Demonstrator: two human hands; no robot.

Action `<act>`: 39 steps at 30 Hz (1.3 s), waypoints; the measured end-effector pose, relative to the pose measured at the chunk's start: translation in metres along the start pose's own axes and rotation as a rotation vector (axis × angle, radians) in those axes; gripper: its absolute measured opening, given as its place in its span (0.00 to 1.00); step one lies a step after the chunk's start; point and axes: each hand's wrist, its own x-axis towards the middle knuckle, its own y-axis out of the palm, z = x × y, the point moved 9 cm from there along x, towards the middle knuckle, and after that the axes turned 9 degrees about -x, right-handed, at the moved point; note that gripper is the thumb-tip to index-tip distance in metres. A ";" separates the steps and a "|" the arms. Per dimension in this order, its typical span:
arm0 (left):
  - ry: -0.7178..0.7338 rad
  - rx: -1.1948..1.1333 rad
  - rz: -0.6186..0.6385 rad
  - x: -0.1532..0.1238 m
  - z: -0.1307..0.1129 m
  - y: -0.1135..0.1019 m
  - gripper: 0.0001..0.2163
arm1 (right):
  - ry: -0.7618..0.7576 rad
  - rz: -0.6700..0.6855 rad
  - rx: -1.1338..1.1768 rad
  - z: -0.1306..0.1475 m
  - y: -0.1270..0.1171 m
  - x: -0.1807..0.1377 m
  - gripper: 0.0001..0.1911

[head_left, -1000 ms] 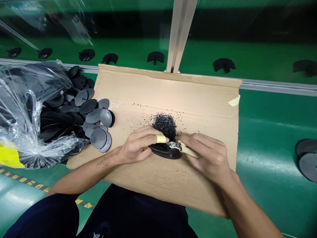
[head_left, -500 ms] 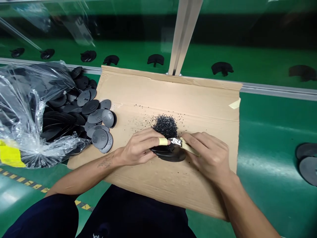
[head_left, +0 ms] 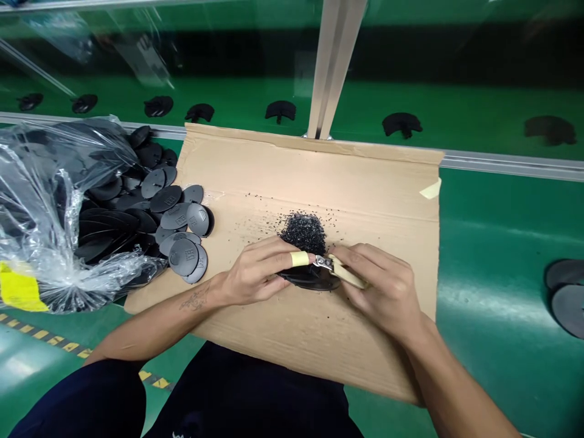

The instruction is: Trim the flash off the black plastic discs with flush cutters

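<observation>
My left hand (head_left: 264, 267), with yellow tape round its index finger, is closed on a black plastic disc (head_left: 314, 280) over the cardboard sheet (head_left: 274, 334). In my right hand (head_left: 383, 283) is a pair of nippers (head_left: 342, 271) with pale handles. Their metal jaws lie at the left fingertips, above the disc; whether they touch it I cannot make out. Just beyond both hands rises a heap of small black plastic bits (head_left: 303, 232), with more scattered around it.
Left of the cardboard, a clear plastic bag (head_left: 68, 243) spills many black oval discs (head_left: 184, 257). More discs (head_left: 568, 304) lie on the green surface at the right. Black pieces (head_left: 280, 111) stand in a row behind a metal rail and post (head_left: 335, 67).
The nippers have turned slightly in my right hand, their jaws now angled differently beside the left fingertips. The disc under them shows less at its near edge. My left hand stays nearly in place.
</observation>
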 end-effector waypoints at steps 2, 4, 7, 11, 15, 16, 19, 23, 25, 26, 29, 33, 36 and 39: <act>0.004 0.003 0.000 0.000 0.000 0.000 0.16 | 0.013 0.007 0.021 0.000 0.001 0.000 0.11; 0.007 0.007 -0.001 0.001 0.000 -0.001 0.15 | 0.025 0.010 0.037 -0.001 0.001 -0.001 0.11; 0.012 0.002 -0.004 0.001 -0.001 -0.002 0.14 | 0.039 0.022 0.043 -0.002 0.001 -0.001 0.12; 0.001 0.011 -0.014 0.001 -0.001 -0.003 0.14 | 0.055 0.034 0.045 -0.004 0.001 -0.001 0.12; 0.010 0.019 -0.022 0.002 -0.002 -0.002 0.15 | 0.038 0.017 0.052 -0.004 0.000 -0.001 0.12; 0.012 0.022 -0.024 0.002 -0.002 -0.002 0.15 | 0.034 0.016 0.054 -0.004 0.000 0.000 0.12; 0.006 0.032 -0.032 0.001 -0.001 -0.002 0.16 | 0.039 0.012 0.064 -0.005 0.000 -0.001 0.12; -0.011 0.027 -0.036 0.000 0.002 -0.002 0.17 | 0.036 0.013 0.070 -0.003 0.001 -0.002 0.11; -0.032 0.007 -0.040 -0.001 0.003 -0.002 0.17 | 0.056 0.016 0.064 -0.005 0.001 -0.001 0.11; -0.056 -0.010 -0.044 -0.001 0.004 -0.003 0.17 | 0.077 0.016 0.043 -0.007 0.002 -0.001 0.10; -0.191 -0.094 -0.089 -0.002 0.013 -0.007 0.14 | 0.181 0.017 -0.157 -0.021 0.002 -0.001 0.14; -0.423 -0.285 -0.184 -0.009 0.034 -0.009 0.07 | 0.314 0.107 -0.470 -0.047 0.008 -0.004 0.21; -0.477 -0.418 -0.244 -0.011 0.043 -0.008 0.09 | 0.321 0.153 -0.537 -0.055 0.013 -0.006 0.20; -0.496 -0.499 -0.271 -0.012 0.048 -0.005 0.11 | 0.275 0.119 -0.531 -0.054 0.011 -0.005 0.21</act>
